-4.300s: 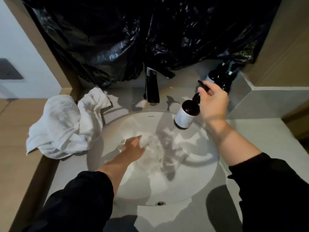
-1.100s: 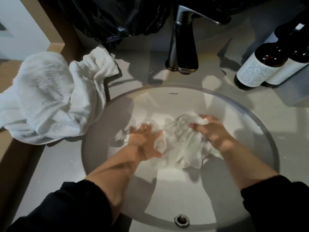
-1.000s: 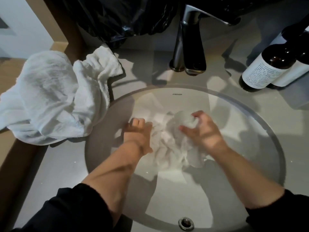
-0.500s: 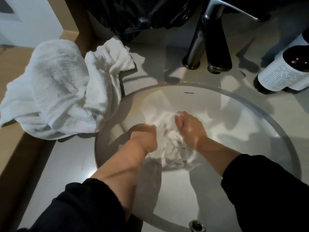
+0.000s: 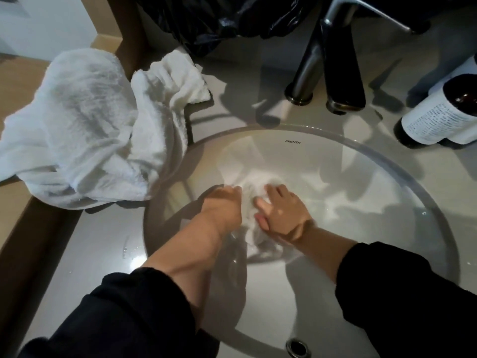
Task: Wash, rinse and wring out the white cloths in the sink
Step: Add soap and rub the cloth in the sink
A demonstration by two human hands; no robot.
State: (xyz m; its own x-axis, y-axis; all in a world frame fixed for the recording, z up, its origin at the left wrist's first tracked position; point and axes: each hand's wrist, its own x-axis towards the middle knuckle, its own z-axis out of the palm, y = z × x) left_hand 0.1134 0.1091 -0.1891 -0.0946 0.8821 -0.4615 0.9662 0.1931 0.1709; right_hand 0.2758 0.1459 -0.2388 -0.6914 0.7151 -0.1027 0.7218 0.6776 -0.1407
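Observation:
A white cloth (image 5: pixel 251 200) lies bunched in the middle of the round white sink (image 5: pixel 348 182). My left hand (image 5: pixel 223 205) grips its left side with the fingers curled into the fabric. My right hand (image 5: pixel 280 211) clutches the right side, thumb and fingers wrapped over the folds. The two hands sit close together with the cloth squeezed between them. Most of the cloth is hidden under the hands.
A pile of white towels (image 5: pixel 85 125) lies on the counter left of the basin. A dark tap (image 5: pixel 333 73) stands behind the sink. Two dark labelled bottles (image 5: pixel 438 112) stand at the right. A black plastic bag (image 5: pixel 227 19) hangs at the back. An overflow hole (image 5: pixel 298 347) marks the near rim.
Earlier my right hand held a bottle over the sink; both hands have since closed in on the cloth, drawing it into a tighter bunch. The camera has moved lower and closer.

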